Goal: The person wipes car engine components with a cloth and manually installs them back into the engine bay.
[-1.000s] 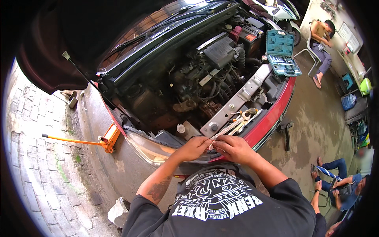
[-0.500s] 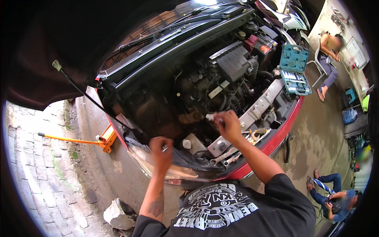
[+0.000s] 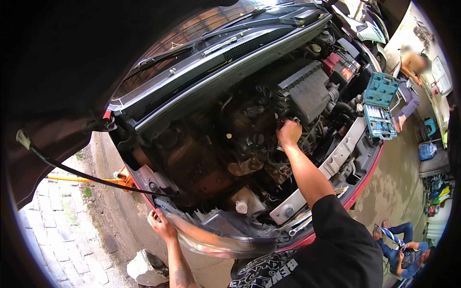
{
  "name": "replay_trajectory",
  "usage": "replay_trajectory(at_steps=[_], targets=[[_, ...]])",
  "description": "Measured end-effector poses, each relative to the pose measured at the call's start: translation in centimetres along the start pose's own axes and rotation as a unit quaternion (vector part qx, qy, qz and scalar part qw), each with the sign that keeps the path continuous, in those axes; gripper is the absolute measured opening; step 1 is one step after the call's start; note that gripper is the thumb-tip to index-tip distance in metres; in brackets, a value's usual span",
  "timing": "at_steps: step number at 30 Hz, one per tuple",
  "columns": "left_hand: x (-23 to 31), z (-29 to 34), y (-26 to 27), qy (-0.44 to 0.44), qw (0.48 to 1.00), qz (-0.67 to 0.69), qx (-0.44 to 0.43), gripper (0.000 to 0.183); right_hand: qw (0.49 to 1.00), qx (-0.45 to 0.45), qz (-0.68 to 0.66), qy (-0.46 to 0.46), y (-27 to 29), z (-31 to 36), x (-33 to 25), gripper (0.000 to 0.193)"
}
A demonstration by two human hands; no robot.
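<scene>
My right hand (image 3: 289, 132) reaches deep into the car's engine bay, fingers closed at the near left corner of the ribbed black air filter box (image 3: 302, 89). A small dark bit shows at the fingertips; what it is, I cannot make out. Left of that hand, a round black cap (image 3: 258, 139) sits on the engine. My left hand (image 3: 163, 225) rests at the car's front left corner, by the outer end of the headlight (image 3: 201, 235), fingers apart and nothing seen in them. Below the engine stands a reservoir with a pale cap (image 3: 241, 207).
An open teal socket set case (image 3: 380, 108) lies on the front right of the car. Wrenches (image 3: 300, 224) lie along the front edge. A hood prop rod (image 3: 96, 176) crosses the left side. An orange floor jack (image 3: 126, 180) and a rock (image 3: 146, 269) are on the ground. Two people sit at right.
My right hand has moved from the front crossmember up and farther into the engine bay. My left hand has dropped left and down to the headlight's outer edge. The view has shifted.
</scene>
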State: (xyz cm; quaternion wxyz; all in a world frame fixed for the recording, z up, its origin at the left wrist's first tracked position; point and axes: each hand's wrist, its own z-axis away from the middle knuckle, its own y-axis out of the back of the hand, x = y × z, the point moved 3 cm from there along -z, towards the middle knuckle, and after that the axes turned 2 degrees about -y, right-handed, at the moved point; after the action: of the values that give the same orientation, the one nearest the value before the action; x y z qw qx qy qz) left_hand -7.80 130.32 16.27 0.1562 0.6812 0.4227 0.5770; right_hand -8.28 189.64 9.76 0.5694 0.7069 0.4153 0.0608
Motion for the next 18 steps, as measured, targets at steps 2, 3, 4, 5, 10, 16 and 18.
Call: replay_trajectory(at_steps=[2,3,4,5,10,16,18], targets=[[0.3,0.0,0.1,-0.002,1.000,0.001,-0.002,0.048,0.999,0.038,-0.009,0.026,-0.2,0.1,-0.5,0.017],[0.4,0.1,0.1,-0.003,1.000,0.002,-0.003,0.048,0.999,0.033,-0.011,0.027,-0.4,0.2,-0.7,0.017],[0.7,0.0,0.2,-0.001,1.000,0.003,-0.002,0.048,0.999,0.031,-0.014,0.028,0.1,0.0,-1.3,0.016],[1.0,0.0,0.2,0.000,1.000,0.005,-0.002,0.048,0.999,0.028,-0.017,0.029,0.2,0.0,-1.7,0.016],[1.2,0.0,0.2,-0.004,1.000,0.000,-0.002,0.047,0.998,0.033,-0.052,0.017,-0.8,-0.4,-1.5,0.023],[1.2,0.0,0.3,0.004,1.000,0.005,-0.008,0.046,0.997,0.034,-0.060,-0.022,-1.1,-0.7,-1.7,0.024],[1.4,0.0,0.3,0.004,1.000,0.010,-0.007,0.046,0.998,0.014,-0.054,-0.016,-1.5,-0.7,-1.8,0.025]])
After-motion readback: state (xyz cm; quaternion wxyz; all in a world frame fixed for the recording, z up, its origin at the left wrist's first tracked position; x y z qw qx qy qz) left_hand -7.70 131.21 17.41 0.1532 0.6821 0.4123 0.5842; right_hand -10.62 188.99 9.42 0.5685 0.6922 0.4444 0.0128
